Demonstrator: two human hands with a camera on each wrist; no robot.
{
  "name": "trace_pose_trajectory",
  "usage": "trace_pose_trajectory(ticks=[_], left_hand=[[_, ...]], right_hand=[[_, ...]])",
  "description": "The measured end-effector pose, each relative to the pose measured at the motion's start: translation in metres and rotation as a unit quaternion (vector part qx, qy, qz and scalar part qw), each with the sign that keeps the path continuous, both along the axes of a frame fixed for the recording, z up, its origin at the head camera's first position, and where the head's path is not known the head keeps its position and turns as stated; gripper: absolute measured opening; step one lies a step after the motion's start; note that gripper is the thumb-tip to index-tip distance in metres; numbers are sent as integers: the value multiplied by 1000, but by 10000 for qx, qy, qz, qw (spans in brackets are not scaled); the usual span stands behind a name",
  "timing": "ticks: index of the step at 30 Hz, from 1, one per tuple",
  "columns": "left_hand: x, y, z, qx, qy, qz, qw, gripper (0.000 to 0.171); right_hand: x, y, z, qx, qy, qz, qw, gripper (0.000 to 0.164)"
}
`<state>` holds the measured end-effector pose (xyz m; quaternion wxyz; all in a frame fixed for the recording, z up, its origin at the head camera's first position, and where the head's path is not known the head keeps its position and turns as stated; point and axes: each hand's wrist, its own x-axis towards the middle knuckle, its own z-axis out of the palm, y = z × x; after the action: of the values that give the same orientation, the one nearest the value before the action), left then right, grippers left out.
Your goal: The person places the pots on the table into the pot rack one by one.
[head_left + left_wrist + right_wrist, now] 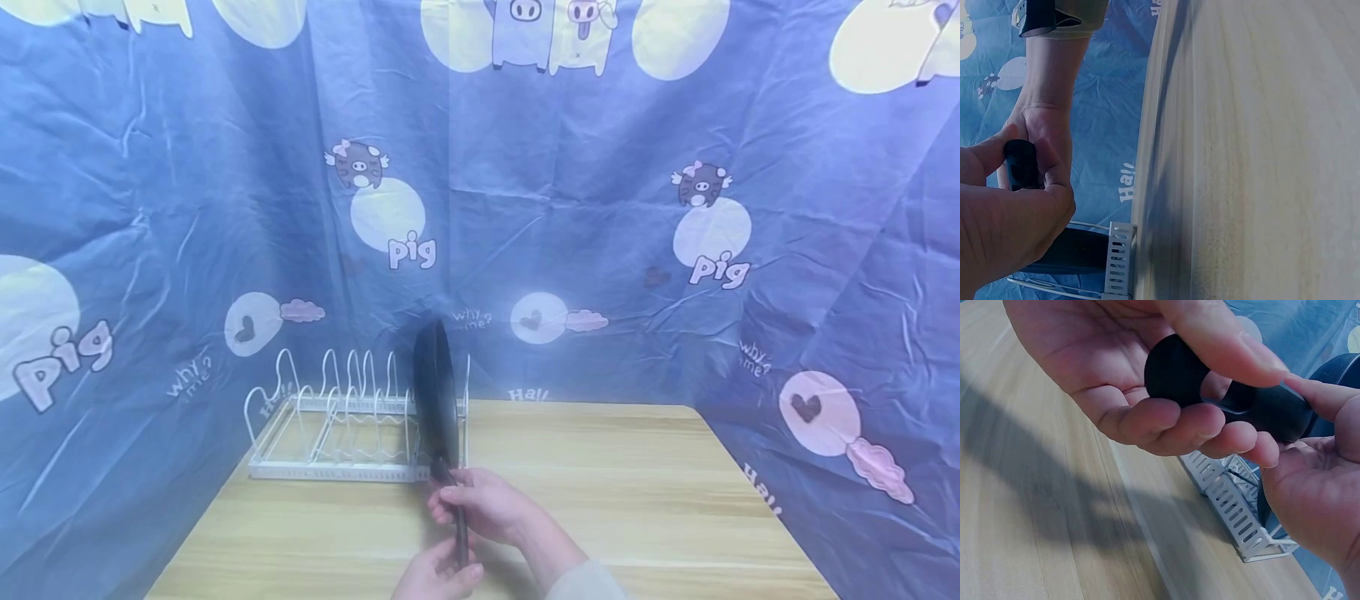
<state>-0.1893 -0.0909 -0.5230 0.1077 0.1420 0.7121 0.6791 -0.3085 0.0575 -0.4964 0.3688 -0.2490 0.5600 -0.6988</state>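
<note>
A black frying pan [435,387] stands on edge, its flat side turned sideways, at the right end of a white wire rack [337,472]. Its handle points down toward the person. My right hand [483,504] grips the handle close to the pan body, thumb laid along it. Lower down, my left hand [438,575] holds the handle's end. From the right wrist view, the left hand's fingers [1210,422] curl under the handle [1175,372], which has a hanging hole. Whether the pan's lower edge rests in the rack is hidden.
Several upright wire dividers [352,400] stand in the rack left of the pan, and one [467,408] is on its right. A wooden tabletop [600,467] lies under everything. Blue printed cloth [562,167] hangs behind and at both sides.
</note>
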Motion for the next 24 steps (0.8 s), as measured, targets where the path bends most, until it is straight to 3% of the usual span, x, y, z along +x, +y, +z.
trace_pose_trajectory(ticks=[3, 16, 24], left_hand=[[0, 0, 1, -39, -38, 17, 10000, 64], [-6, -5, 5, -471, 140, 209, 9986, 52], [-6, -8, 12, -745, 43, 259, 9969, 54]], right_hand=[[-2, -1, -2, 2, -6, -1, 10000, 33], [-4, -4, -1, 12, -281, -165, 9995, 59], [-4, -5, -1, 97, -487, -384, 9980, 54]])
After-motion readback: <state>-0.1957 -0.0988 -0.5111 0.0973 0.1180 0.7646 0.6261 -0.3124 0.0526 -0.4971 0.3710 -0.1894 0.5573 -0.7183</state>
